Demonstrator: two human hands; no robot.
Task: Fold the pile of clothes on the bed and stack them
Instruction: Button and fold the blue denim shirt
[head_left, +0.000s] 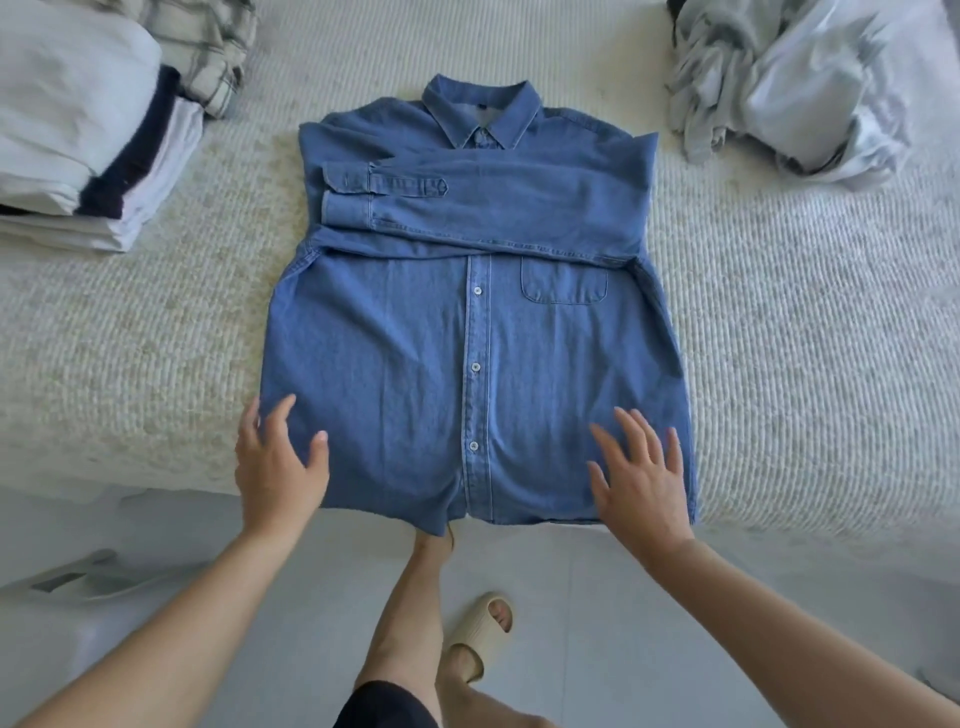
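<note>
A blue denim shirt (415, 332) lies buttoned and front up on the bed, collar at the far end, both sleeves folded across the chest. Its hem hangs slightly over the bed's near edge. My left hand (278, 467) is at the shirt's lower left corner, fingers spread, thumb on the fabric. My right hand (641, 475) hovers or rests with straight spread fingers over the lower right part. A stack of folded clothes (88, 150) sits at the far left. An unfolded pile of pale clothes (800, 88) lies at the far right.
The bed has a cream ribbed cover (810, 332). A plaid garment (208, 47) lies behind the folded stack. Below the bed's edge are a pale floor, my legs and a beige slipper (480, 636). A white object (78, 582) is at the lower left.
</note>
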